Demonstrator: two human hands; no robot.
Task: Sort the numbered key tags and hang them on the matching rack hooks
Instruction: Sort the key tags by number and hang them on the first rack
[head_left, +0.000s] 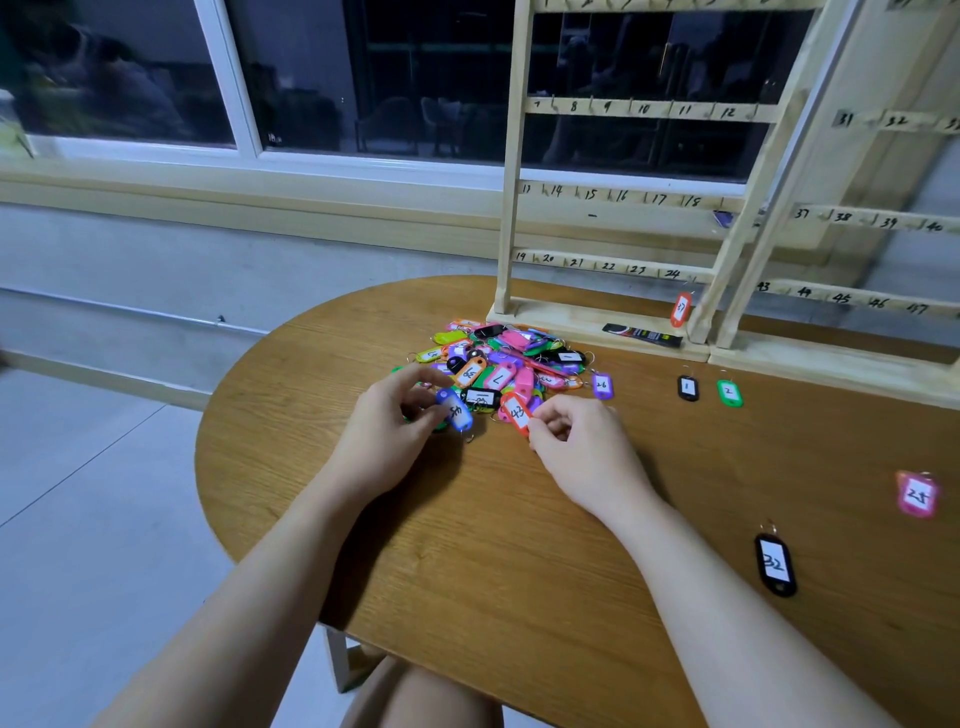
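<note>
Clearly, both hands worked at the near edge of the pile of tags (498, 364), which lay on the table (363, 545) at about 12 o'clock from the person. The left hand (387, 421) pinched a blue tag (456, 410) between thumb and fingers, and the right hand (576, 436), fingers curled, pinched an orange tag (517, 413) marked 43.

The rings in the pile looked tangled, so in my judgement lifting either tag fast could drag its neighbours along and scatter them.

Some tags lay apart already: a black one (688, 388) and a green one (729, 393) at 1 o'clock, another black one (775, 565) and a pink one (916, 494) at 3 o'clock. A sweeping forearm could push these off the table.

The handwritten numbers on the rack (613, 197) were easy to misread, so a wrong hook was possible.
</note>
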